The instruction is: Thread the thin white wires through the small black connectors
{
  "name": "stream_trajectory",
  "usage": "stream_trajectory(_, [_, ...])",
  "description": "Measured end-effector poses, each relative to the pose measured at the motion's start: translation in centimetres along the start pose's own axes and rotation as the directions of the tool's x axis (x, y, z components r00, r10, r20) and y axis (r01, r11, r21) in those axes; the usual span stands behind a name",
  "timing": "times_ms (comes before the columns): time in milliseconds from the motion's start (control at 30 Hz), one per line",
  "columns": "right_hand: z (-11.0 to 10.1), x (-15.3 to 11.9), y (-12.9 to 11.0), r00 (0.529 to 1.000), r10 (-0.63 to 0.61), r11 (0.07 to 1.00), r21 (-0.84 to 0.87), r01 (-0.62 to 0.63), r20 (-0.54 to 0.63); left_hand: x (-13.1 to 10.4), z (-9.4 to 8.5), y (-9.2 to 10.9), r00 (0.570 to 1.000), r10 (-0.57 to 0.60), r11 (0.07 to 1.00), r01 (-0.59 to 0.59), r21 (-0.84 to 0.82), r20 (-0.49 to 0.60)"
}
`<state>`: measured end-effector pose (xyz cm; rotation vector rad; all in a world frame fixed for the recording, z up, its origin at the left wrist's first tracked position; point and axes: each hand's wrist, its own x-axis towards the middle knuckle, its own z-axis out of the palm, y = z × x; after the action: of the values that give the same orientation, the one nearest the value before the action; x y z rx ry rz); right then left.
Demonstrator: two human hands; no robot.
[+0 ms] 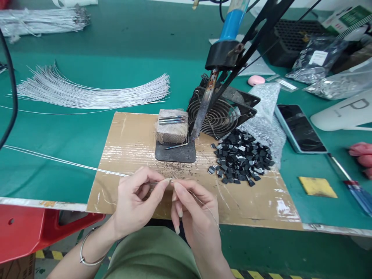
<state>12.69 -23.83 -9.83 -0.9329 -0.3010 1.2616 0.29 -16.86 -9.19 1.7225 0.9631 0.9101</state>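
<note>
Over the cardboard, my left hand (138,203) pinches the ends of thin white wires (72,161), which stretch away to the left. My right hand (196,213) is closed at the same spot, fingertips nearly touching the left ones. A fine strand (209,210) trails from its fingers across the back of the hand; whether it is solder or wire I cannot tell. The exact wire tips are hidden between the fingers. Beyond the hands, a soldering iron (204,106) on a stand points down beside a fibrous block (171,135). To the right lies a pile of small black connectors (244,157).
The cardboard sheet (116,143) covers part of the green table (139,46). A fanned wire bundle (99,95) lies at left. Behind the iron sits a fan (221,116). A phone (302,130), yellow sponge (317,187) and brush (357,192) are at right; a red stool (23,228) stands lower left.
</note>
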Motion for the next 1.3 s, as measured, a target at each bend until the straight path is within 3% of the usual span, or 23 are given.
stream_trajectory(833, [0.9, -0.3, 0.7, 0.996, -0.049, 0.999, 0.004, 0.049, -0.080, 0.0, 0.2, 0.2, 0.999, -0.029, 1.000, 0.029, 0.002, -0.024])
stream_trajectory(967, [0.5, -0.2, 0.1, 0.999, -0.030, 0.999, -0.017, 0.029, -0.045, 0.1, 0.1, 0.2, 0.999, -0.022, 0.999, 0.021, -0.026, -0.037])
stream_trajectory(1033, [-0.3, -0.1, -0.8, 0.995, -0.085, 0.995, -0.052, 0.082, -0.061, 0.3, 0.0, 0.1, 0.999, -0.030, 0.999, 0.030, -0.019, -0.033])
stream_trajectory(1133, [-2.4, 0.3, -2.6, 0.948, -0.284, 0.950, -0.174, 0.259, -0.143, 0.5, -0.5, -0.1, 0.998, -0.066, 0.997, 0.066, 0.038, -0.004])
stream_trajectory(1233, [-5.2, 0.9, -4.5, 0.847, -0.478, 0.861, -0.312, 0.400, -0.231, 0.9, -1.6, -0.5, 0.997, -0.072, 0.983, 0.069, 0.172, 0.010])
stream_trajectory(1300, [-6.7, 1.2, -5.3, 0.782, -0.547, 0.820, -0.377, 0.430, -0.299, 1.6, -2.5, -0.6, 0.998, -0.062, 0.964, 0.059, 0.259, 0.001])
